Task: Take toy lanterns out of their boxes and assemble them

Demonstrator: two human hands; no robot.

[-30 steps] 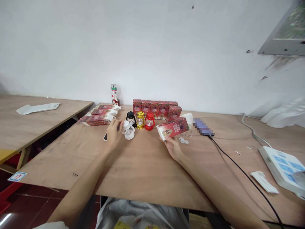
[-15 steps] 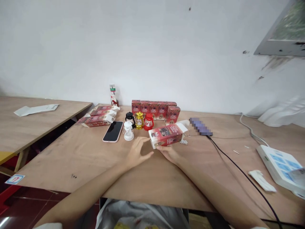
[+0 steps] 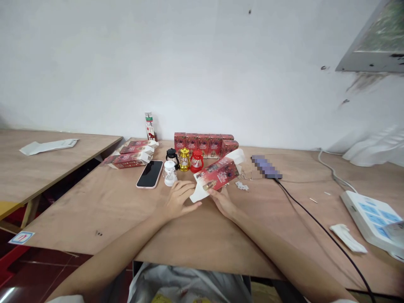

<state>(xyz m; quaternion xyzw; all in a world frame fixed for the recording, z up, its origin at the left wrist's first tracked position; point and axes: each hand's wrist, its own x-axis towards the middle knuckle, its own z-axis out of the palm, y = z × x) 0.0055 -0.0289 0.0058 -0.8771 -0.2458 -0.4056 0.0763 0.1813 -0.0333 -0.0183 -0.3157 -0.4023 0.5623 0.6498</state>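
My right hand (image 3: 223, 202) grips a red printed carton (image 3: 217, 173) from below, its thumb on the near side. The carton is tilted, its far right end raised, with white flaps sticking out at both ends. Beside the lower left end, my left hand (image 3: 179, 200) has its thumb and fingers apart, fingertips close to the white flap (image 3: 198, 192); whether they touch it is unclear. Just beyond my left hand stands a small white lantern (image 3: 170, 174). Behind it are a black lantern (image 3: 172, 158), a gold lantern (image 3: 184, 160) and a red lantern (image 3: 197, 160).
Several red boxes (image 3: 203, 144) stand in a row near the wall. Flattened-looking open cartons (image 3: 131, 160) lie left, near a phone (image 3: 150, 174) and a bottle (image 3: 150, 126). Right are a pixelated device (image 3: 267, 167) with a black cable, a white power strip (image 3: 369, 216) and crumpled tissue (image 3: 347, 238).
The carton has tilted more steeply, and its near-left flap now hangs outward. My left hand's fingers have drawn closer to that end. The lanterns have stayed in place.
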